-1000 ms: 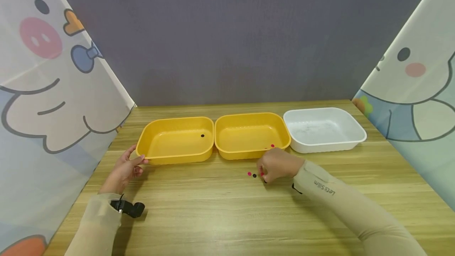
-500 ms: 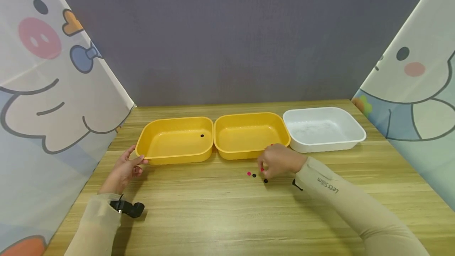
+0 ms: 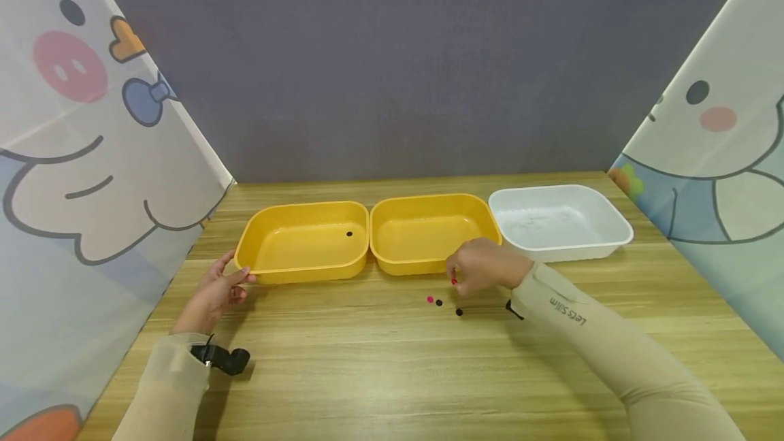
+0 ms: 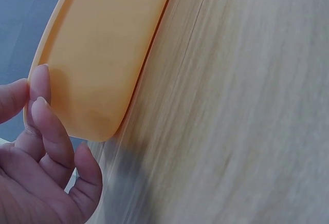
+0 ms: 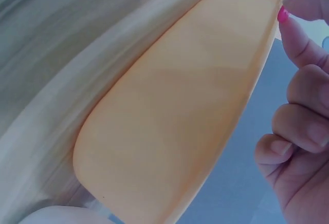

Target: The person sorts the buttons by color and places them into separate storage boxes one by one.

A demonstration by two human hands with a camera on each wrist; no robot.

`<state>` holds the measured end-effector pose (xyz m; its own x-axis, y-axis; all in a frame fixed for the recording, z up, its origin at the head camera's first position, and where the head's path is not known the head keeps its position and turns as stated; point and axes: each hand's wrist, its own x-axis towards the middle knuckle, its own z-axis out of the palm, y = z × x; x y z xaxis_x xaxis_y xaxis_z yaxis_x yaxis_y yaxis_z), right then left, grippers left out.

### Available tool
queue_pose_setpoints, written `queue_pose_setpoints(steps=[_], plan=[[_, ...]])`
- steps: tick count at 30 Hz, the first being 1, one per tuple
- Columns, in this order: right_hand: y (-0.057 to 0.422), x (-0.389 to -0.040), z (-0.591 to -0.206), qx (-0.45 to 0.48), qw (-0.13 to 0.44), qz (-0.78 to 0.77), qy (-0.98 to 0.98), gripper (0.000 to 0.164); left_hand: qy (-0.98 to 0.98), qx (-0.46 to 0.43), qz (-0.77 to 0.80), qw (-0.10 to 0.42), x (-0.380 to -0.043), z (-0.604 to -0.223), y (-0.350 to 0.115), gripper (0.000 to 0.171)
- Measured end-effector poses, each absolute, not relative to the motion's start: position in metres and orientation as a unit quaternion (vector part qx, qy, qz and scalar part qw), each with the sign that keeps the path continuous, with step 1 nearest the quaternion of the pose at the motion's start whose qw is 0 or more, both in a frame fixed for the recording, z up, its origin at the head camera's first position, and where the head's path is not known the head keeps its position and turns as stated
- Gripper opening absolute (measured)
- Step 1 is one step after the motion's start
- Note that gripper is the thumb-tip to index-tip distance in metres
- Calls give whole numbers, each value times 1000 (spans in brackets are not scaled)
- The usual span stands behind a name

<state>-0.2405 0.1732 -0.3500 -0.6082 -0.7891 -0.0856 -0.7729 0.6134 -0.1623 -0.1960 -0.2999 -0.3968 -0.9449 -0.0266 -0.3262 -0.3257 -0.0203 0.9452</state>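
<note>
My left hand (image 3: pixel 214 295) pinches the near left corner of the left yellow tray (image 3: pixel 306 273), thumb over the rim and fingers outside the wall. A single black disc (image 3: pixel 349 233) lies in that tray. My right hand (image 3: pixel 484 266) pinches a small pink disc (image 5: pixel 282 14) between thumb and index finger, the other fingers curled in. It is just in front of the middle yellow tray (image 3: pixel 404 267), overlapping its near right corner in the head view. On the table below lie another pink disc (image 3: pixel 430 299) and two black discs, one beside it (image 3: pixel 439 303) and one nearer (image 3: pixel 459 312).
A white tray (image 3: pixel 566 252) stands right of the middle yellow tray; the three trays form a row along the back of the wooden table (image 3: pixel 343 373). A grey wall (image 3: pixel 422 67) rises behind, with cartoon-printed panels (image 3: pixel 698 175) at both sides.
My right hand has picked the pink disc up from the table and raised it toward the middle tray, uncovering the nearer black disc. The left hand stays in place.
</note>
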Motion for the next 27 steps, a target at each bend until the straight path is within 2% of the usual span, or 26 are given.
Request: queue_pose_setpoints(steps=[11, 22, 27], plan=[[175, -244, -347, -415, 92, -63, 903, 9, 693, -128, 701, 107, -196, -398, -300, 74], [177, -254, -345, -425, 55, -60, 901, 5, 693, -127, 701, 109, -196, -397, -300, 76], [178, -257, -342, -407, 75, -73, 908, 6, 692, -126, 702, 112, -194, -397, -299, 77]])
